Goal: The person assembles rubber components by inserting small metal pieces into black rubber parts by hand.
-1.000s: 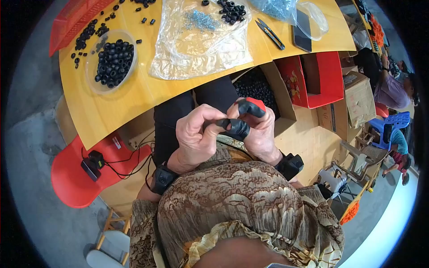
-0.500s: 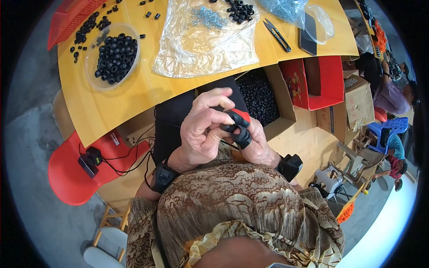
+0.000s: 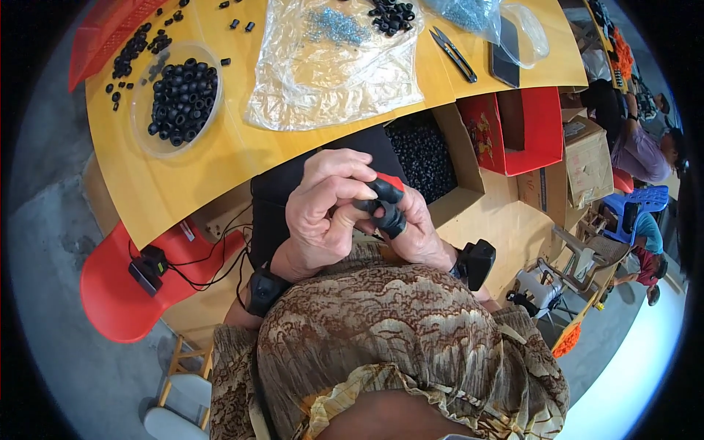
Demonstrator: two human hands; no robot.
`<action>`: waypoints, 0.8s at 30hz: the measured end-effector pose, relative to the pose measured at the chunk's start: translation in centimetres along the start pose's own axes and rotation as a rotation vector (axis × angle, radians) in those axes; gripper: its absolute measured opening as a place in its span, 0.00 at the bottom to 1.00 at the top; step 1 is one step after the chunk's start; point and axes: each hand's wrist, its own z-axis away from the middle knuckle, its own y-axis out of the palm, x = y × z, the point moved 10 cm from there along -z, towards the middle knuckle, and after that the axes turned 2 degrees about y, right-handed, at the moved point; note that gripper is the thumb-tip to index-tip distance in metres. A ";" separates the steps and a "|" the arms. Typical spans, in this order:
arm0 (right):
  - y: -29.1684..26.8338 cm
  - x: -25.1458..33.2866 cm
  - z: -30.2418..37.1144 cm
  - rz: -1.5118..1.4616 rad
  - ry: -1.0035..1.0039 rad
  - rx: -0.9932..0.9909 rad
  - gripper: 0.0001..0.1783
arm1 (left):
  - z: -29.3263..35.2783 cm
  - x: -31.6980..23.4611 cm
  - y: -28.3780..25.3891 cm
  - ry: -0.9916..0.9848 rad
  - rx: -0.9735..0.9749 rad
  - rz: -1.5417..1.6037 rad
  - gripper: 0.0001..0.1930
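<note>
My left hand [image 3: 323, 213] and my right hand [image 3: 414, 235] are pressed together close to my chest, below the yellow table's [image 3: 183, 183] near edge. Between them sits a small black rubber part with a red end [image 3: 385, 202]. Left fingers curl over its top, and right fingers wrap it from below, wearing black finger covers. Both wrists carry black bands. On the table stands a clear bowl of black rubber rings [image 3: 178, 99], and a clear plastic bag with small blue parts [image 3: 337, 59] lies in the middle.
An open cardboard box of black parts [image 3: 425, 154] sits under the table beside a red box [image 3: 513, 132]. Scissors [image 3: 453, 53] and a dark phone [image 3: 504, 55] lie on the table's right. A red stool [image 3: 125, 293] with a black charger stands left. Other people sit far right.
Both hands have stayed together at my chest while the left fingers shifted over the black and red part, covering more of it. The view has tilted slightly.
</note>
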 end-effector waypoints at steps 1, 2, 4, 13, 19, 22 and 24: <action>0.0 -0.3 0.0 -0.055 0.065 0.004 0.07 | -0.3 -0.7 -0.2 0.048 -0.019 -0.065 0.07; 0.1 -0.6 0.1 -0.111 0.130 0.008 0.06 | -0.4 -1.0 -0.3 0.043 -0.019 -0.064 0.07; -0.3 -0.8 0.4 -0.083 0.160 -0.034 0.16 | -0.3 -1.5 -0.1 0.029 0.046 -0.157 0.07; 0.3 1.2 0.7 -0.048 0.008 0.005 0.11 | -0.6 -2.5 0.6 0.127 0.078 -0.104 0.08; -0.1 1.1 0.7 -0.008 -0.055 -0.102 0.13 | -0.5 -1.4 0.7 0.056 0.039 -0.066 0.08; -0.1 1.7 0.2 0.038 -0.104 -0.084 0.11 | -0.2 -0.8 0.6 0.013 0.048 -0.024 0.07; -0.1 2.1 0.1 0.058 -0.121 -0.063 0.09 | 0.0 -0.1 0.8 -0.013 0.056 0.009 0.07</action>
